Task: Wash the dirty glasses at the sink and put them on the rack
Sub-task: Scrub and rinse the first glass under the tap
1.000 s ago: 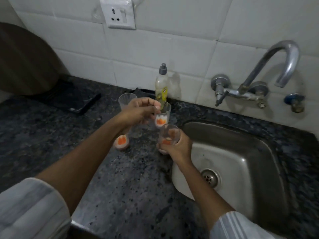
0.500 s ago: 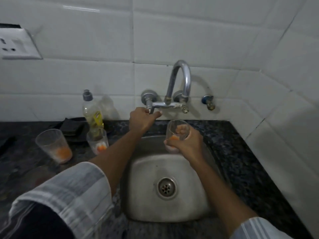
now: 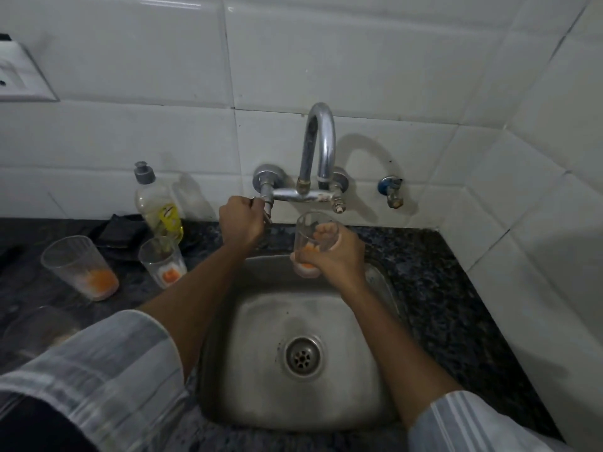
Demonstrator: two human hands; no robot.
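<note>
My right hand [image 3: 336,256] grips a clear glass [image 3: 310,233] with orange dregs at its bottom, held upright over the back of the steel sink [image 3: 261,399], under the curved tap spout [image 3: 321,141]. No water is seen running. My left hand [image 3: 239,223] is closed on the tap's left handle [image 3: 267,208]. Two more dirty glasses stand on the dark counter at the left: a large one [image 3: 76,265] and a smaller one [image 3: 162,261], both with orange residue. No rack is in view.
A dish soap bottle [image 3: 158,203] stands against the tiled wall behind the smaller glass, next to a black cloth [image 3: 122,230]. A second valve [image 3: 391,190] sticks out of the wall right of the tap. A wall socket [image 3: 19,76] is at far left.
My view swung right from the counter to the sink. My left hand let go of the small glass, went to the tap handle and closed on it. The right hand carried its glass under the spout.
</note>
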